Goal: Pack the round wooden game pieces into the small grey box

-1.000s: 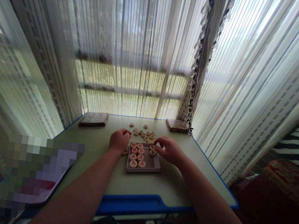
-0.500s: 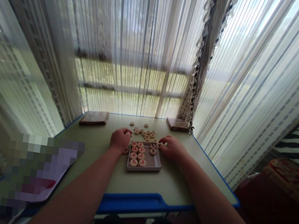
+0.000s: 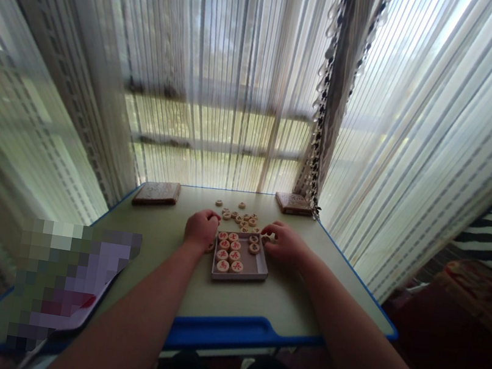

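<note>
A shallow open box [image 3: 239, 278] lies on the table. Two columns of round wooden Chinese chess pieces with red characters [image 3: 222, 255] fill its left side, and two dark-lettered pieces [image 3: 254, 248] sit at its upper right. My left hand [image 3: 201, 228] rests beside the box's left edge, fingers curled closed; what they hold, if anything, is hidden. Part of another piece [image 3: 210, 247] shows by that wrist. At the box's far right corner, my right hand [image 3: 287, 245] has bent fingers closed over a pale piece [image 3: 266, 239], mostly covered. Beyond the box lie several loose pieces [image 3: 253, 221].
Flat carved-looking boxes lie at the table's back left [image 3: 156, 193] and back right [image 3: 293, 203]. A blurred, purplish flat object [image 3: 78, 283] lies at the left. The table [image 3: 291, 317] has a blue rim, and sheer curtains [image 3: 224, 82] hang behind it.
The view has shifted slightly, so the table and box appear a little to the right. Both hands stay almost where they were relative to the box, and the pieces inside look the same.
</note>
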The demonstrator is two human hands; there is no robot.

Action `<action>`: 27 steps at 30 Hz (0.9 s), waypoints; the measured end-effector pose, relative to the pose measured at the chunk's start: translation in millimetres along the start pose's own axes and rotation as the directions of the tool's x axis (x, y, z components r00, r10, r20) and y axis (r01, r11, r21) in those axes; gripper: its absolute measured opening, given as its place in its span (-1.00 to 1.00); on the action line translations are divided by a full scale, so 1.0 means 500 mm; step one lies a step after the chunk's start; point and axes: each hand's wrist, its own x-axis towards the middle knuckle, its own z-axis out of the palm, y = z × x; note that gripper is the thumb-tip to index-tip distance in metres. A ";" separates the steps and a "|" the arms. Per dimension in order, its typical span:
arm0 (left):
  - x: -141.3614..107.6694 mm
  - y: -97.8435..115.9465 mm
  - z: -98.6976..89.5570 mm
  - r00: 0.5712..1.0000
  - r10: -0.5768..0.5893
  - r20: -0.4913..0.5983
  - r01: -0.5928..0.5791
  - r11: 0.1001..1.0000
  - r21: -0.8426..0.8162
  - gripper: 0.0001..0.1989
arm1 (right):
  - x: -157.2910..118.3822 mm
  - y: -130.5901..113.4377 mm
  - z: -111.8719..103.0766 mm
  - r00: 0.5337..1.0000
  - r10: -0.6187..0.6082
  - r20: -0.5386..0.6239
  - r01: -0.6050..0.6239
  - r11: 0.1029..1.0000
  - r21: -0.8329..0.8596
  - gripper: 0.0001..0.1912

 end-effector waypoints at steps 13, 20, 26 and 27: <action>0.002 -0.005 0.003 1.000 0.005 0.025 -0.005 1.000 0.009 -0.77 | 0.024 0.013 0.019 0.996 0.011 -0.088 -0.017 0.997 -0.070 -0.69; -0.001 0.001 -0.001 0.998 -0.003 0.061 0.001 1.000 0.031 -0.76 | 0.017 -0.003 0.015 0.997 -0.029 -0.071 0.029 1.000 -0.013 -0.61; -0.001 0.000 0.000 0.998 -0.021 0.067 0.017 0.998 0.061 -0.76 | 0.020 -0.032 0.012 0.969 -0.243 0.039 0.236 0.963 0.129 -0.57; -0.001 -0.001 0.000 0.998 -0.021 0.066 0.017 0.998 0.057 -0.76 | 0.021 -0.034 0.012 0.969 -0.240 0.055 0.230 0.962 0.145 -0.56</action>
